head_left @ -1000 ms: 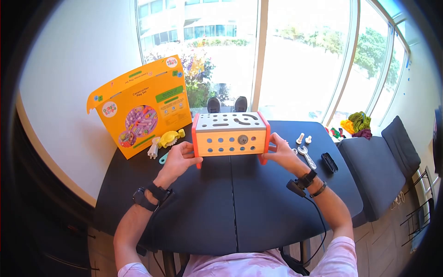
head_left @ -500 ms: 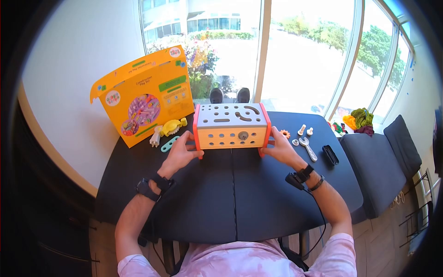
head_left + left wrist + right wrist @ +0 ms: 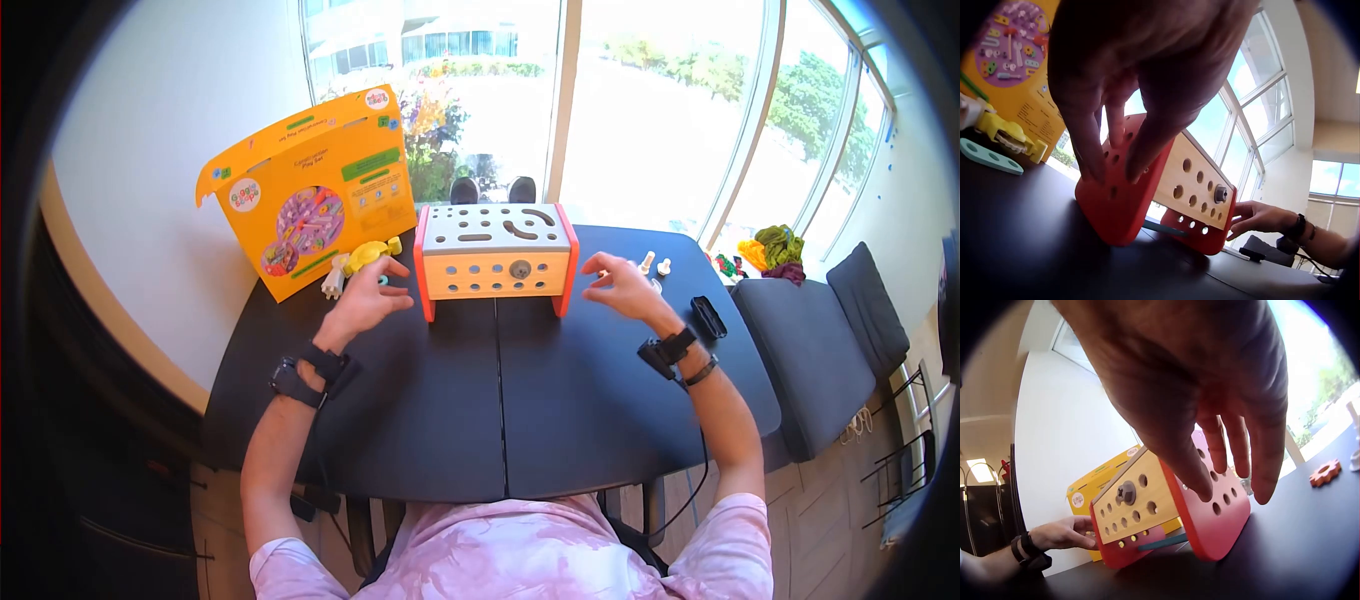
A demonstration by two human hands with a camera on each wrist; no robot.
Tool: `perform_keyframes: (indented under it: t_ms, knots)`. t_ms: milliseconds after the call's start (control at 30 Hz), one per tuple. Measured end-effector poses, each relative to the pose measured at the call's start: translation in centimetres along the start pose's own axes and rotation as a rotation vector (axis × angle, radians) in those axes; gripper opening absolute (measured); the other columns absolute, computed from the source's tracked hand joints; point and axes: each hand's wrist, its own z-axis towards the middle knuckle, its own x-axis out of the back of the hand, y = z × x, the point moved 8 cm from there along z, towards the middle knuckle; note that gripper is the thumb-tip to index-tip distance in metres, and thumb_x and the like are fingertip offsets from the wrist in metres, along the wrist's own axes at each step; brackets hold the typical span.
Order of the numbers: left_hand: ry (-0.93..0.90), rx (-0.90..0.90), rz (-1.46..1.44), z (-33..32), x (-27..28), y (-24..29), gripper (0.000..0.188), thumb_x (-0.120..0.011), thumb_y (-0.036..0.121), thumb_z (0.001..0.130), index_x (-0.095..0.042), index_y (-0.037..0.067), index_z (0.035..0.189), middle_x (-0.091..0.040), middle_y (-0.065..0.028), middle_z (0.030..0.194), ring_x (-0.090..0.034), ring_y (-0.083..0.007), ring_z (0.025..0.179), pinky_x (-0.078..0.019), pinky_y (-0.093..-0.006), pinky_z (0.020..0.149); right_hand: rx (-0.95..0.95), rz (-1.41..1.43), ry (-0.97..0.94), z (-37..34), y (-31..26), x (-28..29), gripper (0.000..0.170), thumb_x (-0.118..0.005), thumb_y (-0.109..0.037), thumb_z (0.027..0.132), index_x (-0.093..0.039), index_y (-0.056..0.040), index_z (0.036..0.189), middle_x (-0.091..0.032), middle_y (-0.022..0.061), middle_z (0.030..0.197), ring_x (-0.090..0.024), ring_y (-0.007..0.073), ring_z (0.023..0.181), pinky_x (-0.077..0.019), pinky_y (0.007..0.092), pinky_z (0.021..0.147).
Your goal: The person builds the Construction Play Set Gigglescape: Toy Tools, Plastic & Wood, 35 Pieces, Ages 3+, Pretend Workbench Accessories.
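1. The toy workbench [image 3: 490, 256] stands upright on the tabletop [image 3: 430, 400], squarely in front of the person from where I stand; its red end panels rest on the surface, with the grey slotted top [image 3: 495, 231] facing up.
2. The left hand [image 3: 365, 298] hangs just beside the left end panel; its thumb and fingers are apart, lightly bent, with nothing between them.
3. The right hand [image 3: 628, 290] mirrors it beside the right end panel; fingers loose and parted from the thumb, nothing held; the head view shows a gap between each hand and the workbench.
4. As for what looks done: the workbench seems properly placed, steady without support; one grey bolt [image 3: 520, 269] already sits in the upper row of the wooden front.
5. As for what looks left: the other front holes I can see are unfilled, and no piece stands in the grey top; I would judge any fitting to be barely begun.
6. Loose pieces lie off to both sides; a yellow toy tool [image 3: 368, 256] and a teal strip [image 3: 991, 157] on the left, near the yellow carton [image 3: 290, 180]; an orange gear [image 3: 1325, 473] and pale bolts [image 3: 663, 268] on the right, none of them in use.
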Motion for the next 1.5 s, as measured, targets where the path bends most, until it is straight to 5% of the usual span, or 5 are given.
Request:
perform_keyframes:
  t_ms: [267, 500, 967, 1200, 1500]
  knots:
    - [0.194, -0.057, 0.196, 0.2, 8.0, -1.6, 0.034, -0.083, 0.006, 0.089, -0.073, -0.002, 0.119, -0.079, -0.0128, 0.113, -0.079, -0.0218, 0.098, -0.0638, -0.0344, 0.084, -0.129, -0.546, 0.449, 0.0, 8.6, 7.7, 0.04, -0.07, -0.001, 0.095, -0.07, -0.002, 0.136, -0.068, 0.0222, 0.141, -0.072, 0.0378, 0.119, -0.0586, 0.0485, 0.107]
    - [0.172, -0.003, 0.353, 1.4, 9.7, -4.3, 0.026, -0.085, 0.011, 0.088, -0.077, -0.001, 0.11, -0.083, -0.0111, 0.103, -0.08, -0.024, 0.094, -0.0629, -0.0373, 0.084, -0.218, -0.539, 0.223, 3.0, 15.2, 6.8, 0.036, -0.065, 0.0, 0.095, -0.076, -0.0033, 0.129, -0.067, 0.0242, 0.143, -0.069, 0.0436, 0.121, -0.0564, 0.0488, 0.11]
    - [0.295, -0.199, 0.439, -0.1, 7.0, 7.3, 0.025, -0.085, 0.019, 0.091, -0.08, -0.002, 0.105, -0.084, -0.0144, 0.1, -0.083, -0.0239, 0.084, -0.0638, -0.0354, 0.077, -0.206, -0.474, 0.291, 5.8, 16.2, 6.3, 0.025, -0.081, -0.001, 0.08, -0.084, 0.0015, 0.105, -0.082, 0.0228, 0.102, -0.08, 0.0363, 0.103, -0.0628, 0.0441, 0.098]
    - [0.309, -0.194, 0.444, -1.1, 6.4, 10.3, 0.025, -0.085, 0.018, 0.094, -0.08, -0.002, 0.109, -0.084, -0.0109, 0.098, -0.083, -0.0212, 0.082, -0.0635, -0.0323, 0.075, -0.117, -0.394, 0.442, 5.7, 12.2, 5.8, 0.021, -0.059, -0.008, 0.102, -0.077, 0.0025, 0.1, -0.081, 0.0227, 0.102, -0.078, 0.0377, 0.1, -0.06, 0.0482, 0.093]
    - [0.319, -0.216, 0.452, -2.0, 5.7, 12.0, 0.024, -0.084, 0.019, 0.095, -0.08, -0.001, 0.107, -0.084, -0.0105, 0.098, -0.083, -0.0206, 0.08, -0.0624, -0.0321, 0.072, -0.121, -0.365, 0.194, 6.2, 9.5, 4.5, 0.026, -0.064, -0.019, 0.101, -0.081, 0.0009, 0.101, -0.08, 0.0265, 0.103, -0.077, 0.0432, 0.1, -0.0595, 0.0499, 0.098]
